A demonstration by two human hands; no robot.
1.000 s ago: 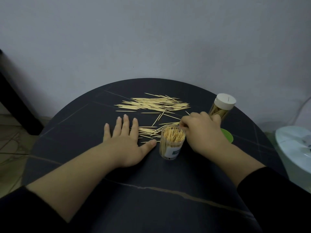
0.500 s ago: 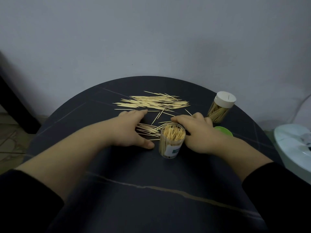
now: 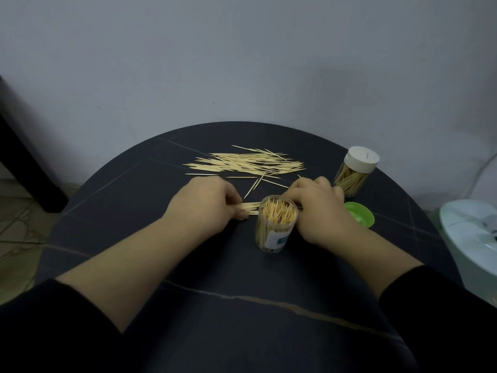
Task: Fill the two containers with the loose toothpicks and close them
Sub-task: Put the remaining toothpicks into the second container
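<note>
Toothpicks lie heaped on the far side of the table, within my raking reach. My left hand curls round a small bundle, probably to square its ends. My right hand meets the bundle behind the open container, so I cannot tell its grip. The capped container stands aside, finished I judge. The green lid waits just beside my right hand.

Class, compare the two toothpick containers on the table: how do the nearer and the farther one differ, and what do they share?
The nearer container is open at the top; the farther container wears a white lid. The nearer container shows a label; the farther container shows none from here. Both are clear, round and hold toothpicks.
</note>
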